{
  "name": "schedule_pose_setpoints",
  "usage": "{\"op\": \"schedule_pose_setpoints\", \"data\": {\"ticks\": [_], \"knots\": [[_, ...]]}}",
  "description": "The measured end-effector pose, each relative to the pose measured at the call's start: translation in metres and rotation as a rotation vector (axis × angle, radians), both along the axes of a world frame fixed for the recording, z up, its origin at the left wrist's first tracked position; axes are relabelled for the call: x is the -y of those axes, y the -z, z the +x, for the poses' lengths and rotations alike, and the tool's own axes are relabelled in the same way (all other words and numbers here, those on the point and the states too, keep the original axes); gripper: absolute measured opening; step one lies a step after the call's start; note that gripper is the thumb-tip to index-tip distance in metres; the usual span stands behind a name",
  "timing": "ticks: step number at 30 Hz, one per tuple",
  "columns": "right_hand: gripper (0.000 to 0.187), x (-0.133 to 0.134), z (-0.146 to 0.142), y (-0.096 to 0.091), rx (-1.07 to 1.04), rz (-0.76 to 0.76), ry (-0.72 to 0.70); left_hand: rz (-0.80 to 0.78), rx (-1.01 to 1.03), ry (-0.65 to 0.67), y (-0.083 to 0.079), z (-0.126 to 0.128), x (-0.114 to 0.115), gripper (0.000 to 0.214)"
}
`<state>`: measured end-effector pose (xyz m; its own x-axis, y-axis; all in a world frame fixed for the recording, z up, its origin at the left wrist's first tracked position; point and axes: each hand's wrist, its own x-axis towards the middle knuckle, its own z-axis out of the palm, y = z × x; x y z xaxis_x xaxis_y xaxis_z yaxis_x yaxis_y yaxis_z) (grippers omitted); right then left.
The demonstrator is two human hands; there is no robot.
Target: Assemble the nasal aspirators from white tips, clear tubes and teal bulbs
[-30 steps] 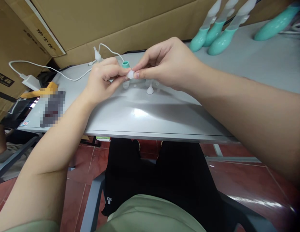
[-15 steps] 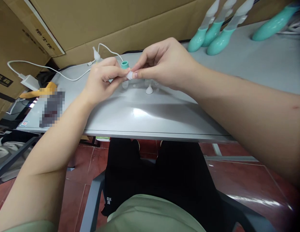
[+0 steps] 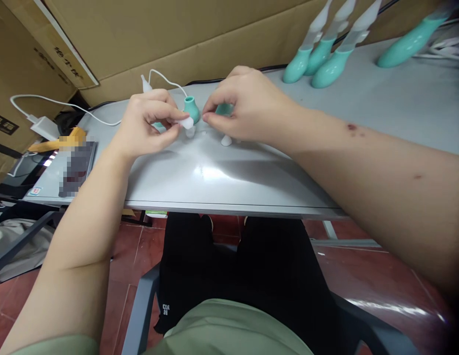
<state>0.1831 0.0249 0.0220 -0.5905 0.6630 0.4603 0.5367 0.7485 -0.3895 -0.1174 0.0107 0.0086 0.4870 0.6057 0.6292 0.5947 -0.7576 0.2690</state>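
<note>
My left hand (image 3: 153, 121) pinches a small white plastic piece (image 3: 186, 122) between thumb and fingertips, just above the grey table. Apart from it, to the right, my right hand (image 3: 240, 106) has thumb and forefinger closed together; what they hold, if anything, is too small to make out. Behind the white piece stands an open-necked teal rubber bulb (image 3: 191, 109). Another teal bulb (image 3: 224, 109) shows through the gap in my right hand. A small clear part (image 3: 190, 132) lies under the white piece, and a white cone-shaped tip (image 3: 226, 141) lies below my right hand.
Several teal nasal aspirators (image 3: 329, 69) with clear tubes and white tips stand at the back right. A white charger (image 3: 46, 127) with its cable, a yellow-handled tool (image 3: 74, 138) and a dark pixelated object (image 3: 77, 170) are at left. Cardboard (image 3: 185, 39) walls the back.
My hands have moved apart from where they met at the white piece. The left hand keeps the piece and has shifted left, uncovering more of the teal bulb.
</note>
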Motion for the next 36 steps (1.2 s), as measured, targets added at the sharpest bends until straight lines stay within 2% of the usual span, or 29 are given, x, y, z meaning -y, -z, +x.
{"op": "schedule_pose_setpoints", "data": {"ticks": [4,7,17,21,23,28,33,36], "knots": [[0.027,0.009,-0.01,-0.005,0.291,0.054,0.073,-0.099,-0.126,0.06,-0.008,0.005,0.009,0.023],[0.028,0.018,-0.015,-0.01,0.443,0.099,0.078,-0.192,-0.194,0.062,-0.01,0.01,0.012,0.022],[0.039,0.024,-0.019,-0.012,0.638,0.131,0.096,-0.282,-0.221,0.133,-0.009,0.019,0.013,0.017],[0.04,0.023,-0.018,-0.01,0.608,0.126,0.091,-0.289,-0.211,0.106,-0.01,0.015,0.012,0.019],[0.039,0.021,-0.017,-0.007,0.571,0.127,0.079,-0.232,-0.171,0.071,-0.007,0.012,0.009,0.018],[0.03,0.017,-0.015,-0.003,0.479,0.114,0.052,-0.053,-0.021,-0.112,0.008,0.006,-0.011,0.019],[0.035,0.013,-0.016,-0.002,0.473,0.088,0.049,-0.126,-0.095,-0.081,0.017,0.004,-0.02,0.038],[0.037,0.011,-0.015,-0.001,0.426,0.079,0.027,-0.184,-0.132,-0.052,0.019,0.004,-0.018,0.041]]}}
